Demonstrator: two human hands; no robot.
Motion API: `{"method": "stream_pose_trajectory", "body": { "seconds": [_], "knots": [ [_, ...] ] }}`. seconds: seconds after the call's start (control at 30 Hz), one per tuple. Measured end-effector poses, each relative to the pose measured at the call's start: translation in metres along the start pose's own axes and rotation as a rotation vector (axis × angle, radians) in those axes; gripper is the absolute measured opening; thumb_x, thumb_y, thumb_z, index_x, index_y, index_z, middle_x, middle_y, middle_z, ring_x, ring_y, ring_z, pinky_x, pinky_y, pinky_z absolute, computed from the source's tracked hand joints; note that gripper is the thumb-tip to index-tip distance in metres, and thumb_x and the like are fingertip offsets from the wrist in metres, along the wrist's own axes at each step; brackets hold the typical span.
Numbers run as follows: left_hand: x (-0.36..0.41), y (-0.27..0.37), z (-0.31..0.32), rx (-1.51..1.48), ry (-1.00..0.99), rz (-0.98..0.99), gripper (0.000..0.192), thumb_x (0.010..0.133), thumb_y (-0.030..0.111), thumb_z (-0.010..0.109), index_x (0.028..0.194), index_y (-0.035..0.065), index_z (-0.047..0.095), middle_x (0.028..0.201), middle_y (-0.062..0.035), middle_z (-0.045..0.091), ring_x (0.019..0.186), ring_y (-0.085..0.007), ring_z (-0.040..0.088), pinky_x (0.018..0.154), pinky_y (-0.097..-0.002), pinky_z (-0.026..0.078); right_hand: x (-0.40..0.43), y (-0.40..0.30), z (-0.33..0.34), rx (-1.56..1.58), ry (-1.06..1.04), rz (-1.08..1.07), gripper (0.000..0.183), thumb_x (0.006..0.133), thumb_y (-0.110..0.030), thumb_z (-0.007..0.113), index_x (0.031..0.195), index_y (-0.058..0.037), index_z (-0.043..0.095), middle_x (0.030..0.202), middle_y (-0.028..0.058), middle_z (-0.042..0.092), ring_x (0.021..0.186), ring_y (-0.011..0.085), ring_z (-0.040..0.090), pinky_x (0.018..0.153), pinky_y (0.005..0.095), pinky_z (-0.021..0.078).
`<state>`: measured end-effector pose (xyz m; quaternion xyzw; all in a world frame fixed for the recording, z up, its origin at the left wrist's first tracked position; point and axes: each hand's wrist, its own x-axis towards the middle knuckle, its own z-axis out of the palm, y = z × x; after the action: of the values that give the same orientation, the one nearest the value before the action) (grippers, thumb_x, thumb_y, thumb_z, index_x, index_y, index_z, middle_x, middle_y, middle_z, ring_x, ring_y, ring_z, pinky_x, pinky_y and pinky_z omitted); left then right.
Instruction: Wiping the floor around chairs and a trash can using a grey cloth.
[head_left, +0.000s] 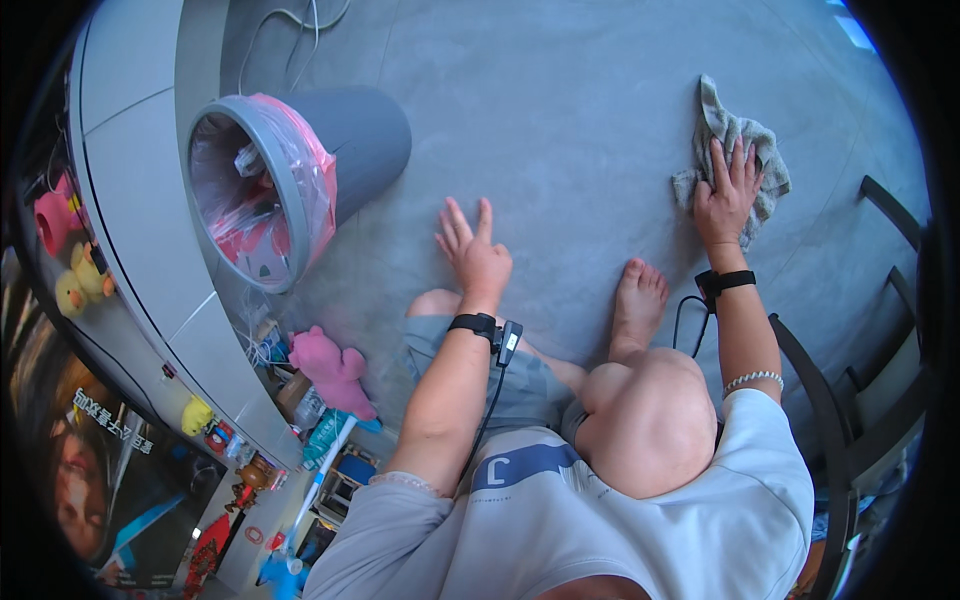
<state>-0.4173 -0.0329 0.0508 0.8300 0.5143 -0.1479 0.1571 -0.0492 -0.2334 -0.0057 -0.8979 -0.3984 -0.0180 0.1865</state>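
A crumpled grey-and-white cloth (768, 161) lies on the grey floor (555, 142) at the upper right. My right hand (726, 199) is laid over it with the fingers stretched forward, holding it against the floor. My left hand (475, 251) is empty, its fingers spread, over the floor in front of my bent knee. Whether its fingertips touch the floor I cannot tell. To the left of that hand is a grey trash bin (367, 142), its mouth facing me, lined with a pink-edged clear bag (319, 172) that has some waste inside.
A white cabinet (142, 172) runs along the left, with a yellow plush duck (84, 277) and small figures on top. Beside it are a pink plush toy (330, 367), cables and boxes. A television screen (90, 465) is lower left. Dark chair legs (817, 367) stand at right.
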Motion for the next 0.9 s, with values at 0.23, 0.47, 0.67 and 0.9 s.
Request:
{"method": "stream_pose_trajectory", "body": {
  "seconds": [0.23, 0.47, 0.67, 0.9],
  "knots": [
    [-0.02, 0.038, 0.021, 0.003, -0.012, -0.057, 0.095, 0.082, 0.014, 0.065, 0.171, 0.0177, 0.034, 0.179, -0.029, 0.007, 0.165, -0.0507, 0.01, 0.13, -0.0673, 0.011, -0.002, 0.002, 0.001, -0.016, 0.01, -0.002, 0.075, 0.082, -0.016, 0.064, 0.156, -0.0268, 0.06, 0.17, 0.012, 0.044, 0.16, 0.0398, 0.034, 0.129, 0.0665, 0.0175],
    [0.007, 0.057, 0.008, -0.059, 0.062, -0.055, 0.092, 0.082, 0.013, 0.066, 0.17, 0.0155, 0.038, 0.179, -0.0304, 0.007, 0.165, -0.0505, 0.009, 0.13, -0.0672, 0.007, 0.001, -0.006, 0.001, -0.014, 0.014, 0.025, 0.074, 0.082, -0.018, 0.064, 0.155, -0.0291, 0.061, 0.17, 0.0106, 0.045, 0.159, 0.0382, 0.036, 0.129, 0.0657, 0.0189],
    [-0.011, 0.085, 0.004, 0.109, -0.115, 0.342, 0.09, 0.082, 0.016, 0.069, 0.167, 0.0181, 0.043, 0.179, -0.0256, 0.014, 0.166, -0.0488, 0.009, 0.131, -0.0685, 0.007, -0.002, 0.004, -0.003, -0.057, 0.007, 0.032, 0.073, 0.082, -0.019, 0.063, 0.154, -0.029, 0.062, 0.171, 0.0095, 0.045, 0.159, 0.0378, 0.036, 0.129, 0.0652, 0.0199],
    [-0.032, 0.122, 0.028, 0.121, -0.077, 0.553, 0.086, 0.083, 0.021, 0.073, 0.165, 0.0225, 0.048, 0.18, -0.0192, 0.018, 0.166, -0.0461, 0.012, 0.13, -0.0698, 0.008, 0.0, -0.005, -0.001, -0.062, -0.001, 0.04, 0.071, 0.082, -0.02, 0.065, 0.152, -0.0285, 0.064, 0.17, 0.009, 0.046, 0.158, 0.0381, 0.037, 0.129, 0.0648, 0.022]
  ]
}}
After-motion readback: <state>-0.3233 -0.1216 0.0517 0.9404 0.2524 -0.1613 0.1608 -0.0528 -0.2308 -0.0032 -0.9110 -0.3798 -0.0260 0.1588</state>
